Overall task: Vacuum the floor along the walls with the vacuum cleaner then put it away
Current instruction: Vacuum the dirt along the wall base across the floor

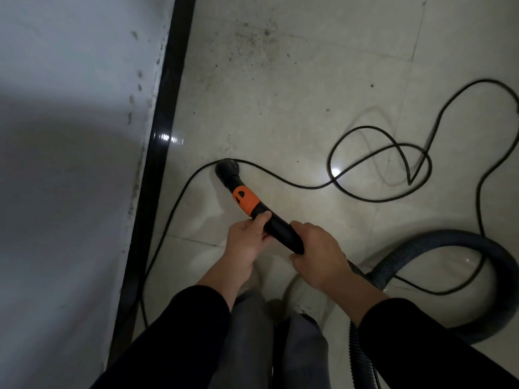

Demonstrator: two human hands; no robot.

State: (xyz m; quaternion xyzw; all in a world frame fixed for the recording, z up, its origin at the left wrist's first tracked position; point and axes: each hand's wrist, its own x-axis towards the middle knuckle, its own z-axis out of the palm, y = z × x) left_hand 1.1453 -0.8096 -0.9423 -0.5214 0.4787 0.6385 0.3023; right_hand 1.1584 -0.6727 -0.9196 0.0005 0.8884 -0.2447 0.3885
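A black vacuum wand (276,228) with an orange collar (245,199) slants down to the floor. Its round nozzle (227,169) touches the tiles close to the black skirting. My left hand (246,239) grips the wand just below the orange collar. My right hand (317,252) grips it further back, where the ribbed grey hose (438,248) joins. The hose loops round on the floor at the right. The vacuum's body is out of view.
A white wall (70,164) with a black skirting strip (157,175) runs along the left. A black power cord (379,153) lies in loose loops across the cream tiles and passes under the nozzle. Dark dust specks (252,37) cover the floor ahead. My legs stand below.
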